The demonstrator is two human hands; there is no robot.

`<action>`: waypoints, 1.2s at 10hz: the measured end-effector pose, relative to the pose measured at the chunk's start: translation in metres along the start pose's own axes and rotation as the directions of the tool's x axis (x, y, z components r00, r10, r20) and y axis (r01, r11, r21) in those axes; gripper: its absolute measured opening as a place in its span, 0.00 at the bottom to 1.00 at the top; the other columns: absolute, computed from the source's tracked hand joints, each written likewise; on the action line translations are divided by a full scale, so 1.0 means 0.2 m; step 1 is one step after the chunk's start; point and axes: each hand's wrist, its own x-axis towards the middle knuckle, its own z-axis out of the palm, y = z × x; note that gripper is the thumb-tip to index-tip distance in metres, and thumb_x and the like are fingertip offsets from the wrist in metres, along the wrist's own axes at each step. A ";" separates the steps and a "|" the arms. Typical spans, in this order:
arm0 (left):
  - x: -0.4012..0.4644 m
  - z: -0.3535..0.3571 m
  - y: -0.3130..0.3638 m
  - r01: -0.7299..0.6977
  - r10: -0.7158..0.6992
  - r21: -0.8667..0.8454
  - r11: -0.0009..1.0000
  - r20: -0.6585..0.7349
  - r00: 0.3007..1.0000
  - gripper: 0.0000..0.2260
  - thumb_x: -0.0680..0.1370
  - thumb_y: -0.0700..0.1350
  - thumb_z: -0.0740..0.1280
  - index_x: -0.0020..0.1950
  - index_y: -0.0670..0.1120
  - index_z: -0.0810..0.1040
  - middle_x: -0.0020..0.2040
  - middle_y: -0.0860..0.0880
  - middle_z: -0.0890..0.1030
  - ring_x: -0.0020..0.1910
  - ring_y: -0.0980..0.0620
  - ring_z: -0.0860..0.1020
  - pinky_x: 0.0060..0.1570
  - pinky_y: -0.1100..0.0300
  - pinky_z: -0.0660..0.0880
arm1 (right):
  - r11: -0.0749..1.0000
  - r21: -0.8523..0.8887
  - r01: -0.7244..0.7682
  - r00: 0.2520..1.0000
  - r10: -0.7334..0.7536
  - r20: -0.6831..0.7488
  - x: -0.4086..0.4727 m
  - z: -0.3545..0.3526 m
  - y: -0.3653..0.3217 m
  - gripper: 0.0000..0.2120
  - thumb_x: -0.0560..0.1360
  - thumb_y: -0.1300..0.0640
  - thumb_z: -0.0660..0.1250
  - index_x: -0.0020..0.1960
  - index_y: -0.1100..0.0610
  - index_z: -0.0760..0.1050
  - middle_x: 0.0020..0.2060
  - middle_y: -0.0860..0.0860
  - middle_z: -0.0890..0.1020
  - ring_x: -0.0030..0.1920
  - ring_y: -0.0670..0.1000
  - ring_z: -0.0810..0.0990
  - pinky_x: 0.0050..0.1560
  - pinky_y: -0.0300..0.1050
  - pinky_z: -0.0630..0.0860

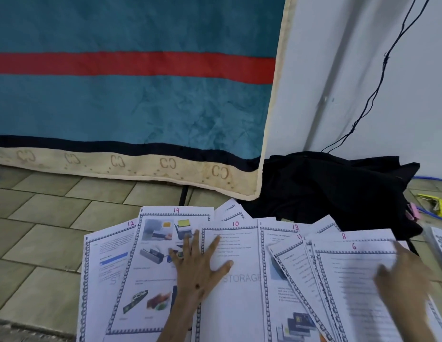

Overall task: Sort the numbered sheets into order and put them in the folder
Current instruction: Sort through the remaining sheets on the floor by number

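Sorting barely begun: sheets 14 (pixel 165 243), 10 (pixel 236 280), 13 (pixel 276 280), 6 (pixel 358 280) are lying fanned on floor. Your left hand (pixel 200 270) is pressing flat, fingers spread; right hand (pixel 402 277) blurred, grip unclear. No folder showing.

We see the right hand (pixel 402 275) motion-blurred over sheet 6 (pixel 358 280); lower sheet edges cropped, print unreadable.
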 end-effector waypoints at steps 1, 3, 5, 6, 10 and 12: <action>0.01 0.00 0.00 -0.005 0.006 0.025 1.000 -0.042 0.999 0.43 0.62 0.78 0.34 0.73 0.63 0.58 0.77 0.45 0.57 0.76 0.40 0.55 0.67 0.29 0.48 | 0.964 0.188 0.189 0.941 -0.232 0.245 0.04 0.30 -0.41 0.24 0.71 0.58 0.64 0.62 0.36 0.70 0.51 0.42 0.81 0.49 0.50 0.82 0.48 0.46 0.81; 0.01 0.00 0.00 -0.011 0.011 0.007 1.000 -0.040 0.999 0.47 0.58 0.78 0.31 0.74 0.64 0.51 0.78 0.47 0.48 0.77 0.43 0.45 0.68 0.32 0.41 | 0.886 0.176 0.428 0.724 -0.453 0.520 -0.09 0.46 -1.23 0.16 0.78 0.62 0.59 0.64 0.64 0.72 0.60 0.60 0.76 0.62 0.60 0.72 0.59 0.47 0.68; 0.00 0.00 0.00 0.019 -0.019 0.015 1.000 0.004 1.000 0.40 0.63 0.75 0.41 0.74 0.64 0.50 0.78 0.48 0.46 0.77 0.44 0.43 0.68 0.32 0.39 | 0.921 0.184 0.343 0.778 -0.388 0.493 -0.16 0.56 -1.22 0.20 0.76 0.63 0.62 0.68 0.60 0.68 0.61 0.60 0.72 0.62 0.59 0.69 0.61 0.51 0.69; 0.01 0.00 0.00 0.017 -0.017 0.021 1.000 0.008 1.000 0.40 0.64 0.75 0.41 0.74 0.63 0.48 0.78 0.49 0.45 0.77 0.44 0.42 0.68 0.33 0.39 | 0.877 0.403 0.260 0.849 -0.407 0.338 -0.20 0.56 -1.17 0.13 0.74 0.67 0.65 0.59 0.61 0.76 0.51 0.55 0.78 0.52 0.53 0.76 0.54 0.45 0.74; 0.03 0.02 0.01 -0.013 -0.003 -0.108 0.994 -0.146 0.989 0.39 0.67 0.72 0.49 0.75 0.57 0.54 0.78 0.48 0.53 0.77 0.43 0.52 0.66 0.29 0.46 | 0.714 0.663 0.227 0.959 -0.281 -0.026 0.04 0.21 -1.22 0.04 0.75 0.63 0.66 0.47 0.62 0.80 0.37 0.50 0.81 0.35 0.43 0.75 0.36 0.21 0.68; 0.12 0.02 0.02 0.027 -0.031 -0.068 0.997 -0.057 0.998 0.42 0.64 0.74 0.39 0.76 0.58 0.46 0.78 0.50 0.44 0.77 0.46 0.43 0.68 0.32 0.40 | 0.658 0.730 0.185 0.976 -0.208 -0.060 0.20 0.12 -1.16 0.03 0.75 0.62 0.67 0.46 0.55 0.78 0.40 0.50 0.82 0.42 0.47 0.81 0.40 0.23 0.73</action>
